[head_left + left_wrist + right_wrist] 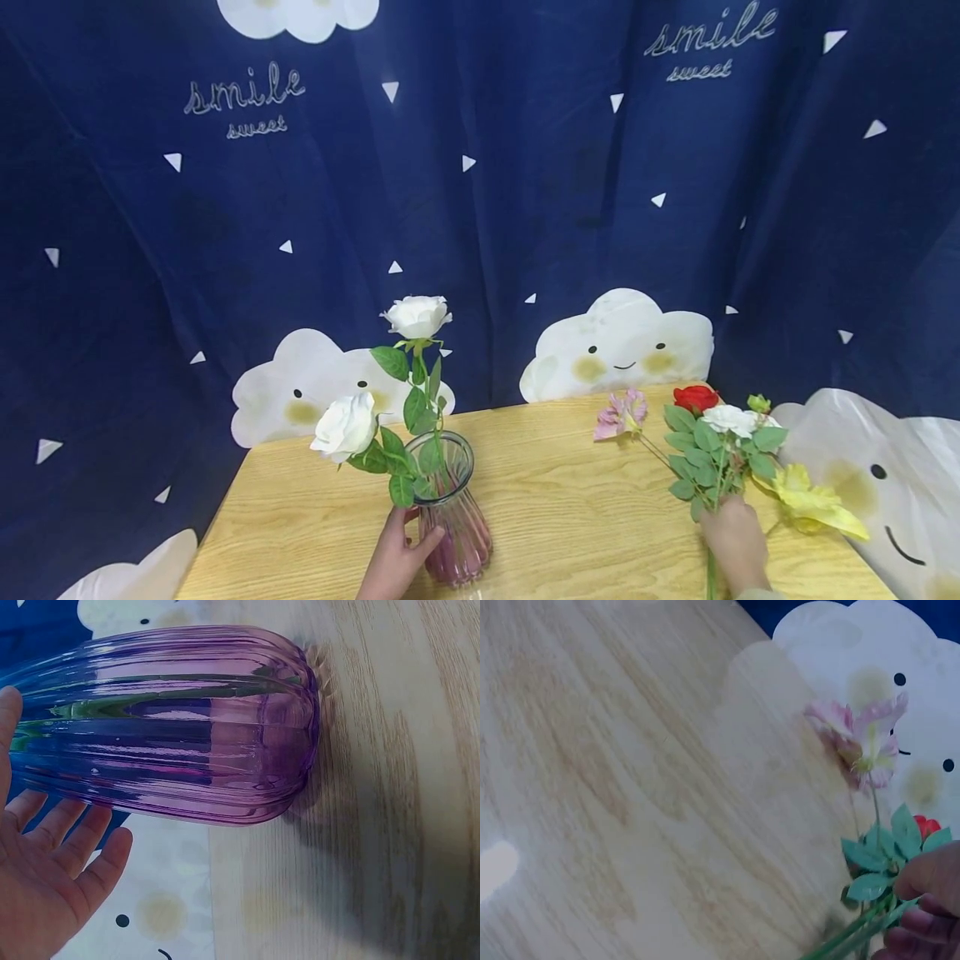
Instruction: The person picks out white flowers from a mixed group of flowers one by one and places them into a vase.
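A ribbed glass vase (pixel 457 542), pink-purple toward its base, stands on the table with two white roses in it. One rose (pixel 417 317) rises upright; the other rose (pixel 347 427) leans out to the left. My left hand (pixel 401 554) holds the vase's left side, thumb in front; the left wrist view shows green stems inside the glass (pixel 202 727). At the right of the table, my right hand (pixel 735 537) grips green stems below a leafy white flower (pixel 729 421). In the right wrist view, leaves (pixel 870 885) partly cover the grasp.
Around the right hand lie a red flower (pixel 695 397), a pink flower (pixel 621 415), a yellow flower (pixel 813 500) and a small green bud (pixel 759 403). Behind the wooden table (pixel 570 483) hangs a dark blue curtain (pixel 525 208) with white clouds and triangles.
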`<state>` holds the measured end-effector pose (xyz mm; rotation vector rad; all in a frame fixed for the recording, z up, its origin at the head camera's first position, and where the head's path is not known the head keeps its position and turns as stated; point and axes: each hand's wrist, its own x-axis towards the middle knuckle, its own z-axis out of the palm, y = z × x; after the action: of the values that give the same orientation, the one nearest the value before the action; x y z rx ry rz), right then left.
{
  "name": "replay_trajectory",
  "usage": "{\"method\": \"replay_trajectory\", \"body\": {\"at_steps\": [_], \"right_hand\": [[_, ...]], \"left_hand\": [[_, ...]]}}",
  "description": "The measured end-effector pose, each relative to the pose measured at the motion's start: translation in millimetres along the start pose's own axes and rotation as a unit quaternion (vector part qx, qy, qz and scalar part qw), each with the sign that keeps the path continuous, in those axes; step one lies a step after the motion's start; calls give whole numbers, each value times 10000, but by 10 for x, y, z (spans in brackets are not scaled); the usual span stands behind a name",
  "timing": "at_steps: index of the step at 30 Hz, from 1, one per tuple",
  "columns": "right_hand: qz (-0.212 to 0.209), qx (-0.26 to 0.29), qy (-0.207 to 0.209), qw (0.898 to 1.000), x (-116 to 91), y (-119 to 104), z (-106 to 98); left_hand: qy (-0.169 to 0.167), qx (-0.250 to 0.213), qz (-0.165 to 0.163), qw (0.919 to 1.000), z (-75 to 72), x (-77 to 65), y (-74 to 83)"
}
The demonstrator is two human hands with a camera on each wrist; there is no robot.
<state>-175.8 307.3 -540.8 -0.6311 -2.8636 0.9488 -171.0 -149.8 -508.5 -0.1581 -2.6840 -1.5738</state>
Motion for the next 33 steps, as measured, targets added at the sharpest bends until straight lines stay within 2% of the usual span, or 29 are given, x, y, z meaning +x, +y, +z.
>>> {"method": "replay_trajectory", "body": {"at_steps": [4,9,18,22,33], "right_hand": [[-275,-221,-132,9993,1,88,25],[-193,-269,-414,9986,-18,145,47],[84,-199,-734,9971,-34,156,12],[135,-188,-645,9977,-52,149,-31],[-192,118,-133,9997,-80,45,-131]], "left_hand": [[-79,-11,-160,9998,-2,-3,2],[-203,43,-224,9995,-9,0,-5],[-162,2,-169,9997,9,2,-2],[-138,7,-138,9998,11,-18,17],[-217,5,-265,9994,-10,-2,10]]}}
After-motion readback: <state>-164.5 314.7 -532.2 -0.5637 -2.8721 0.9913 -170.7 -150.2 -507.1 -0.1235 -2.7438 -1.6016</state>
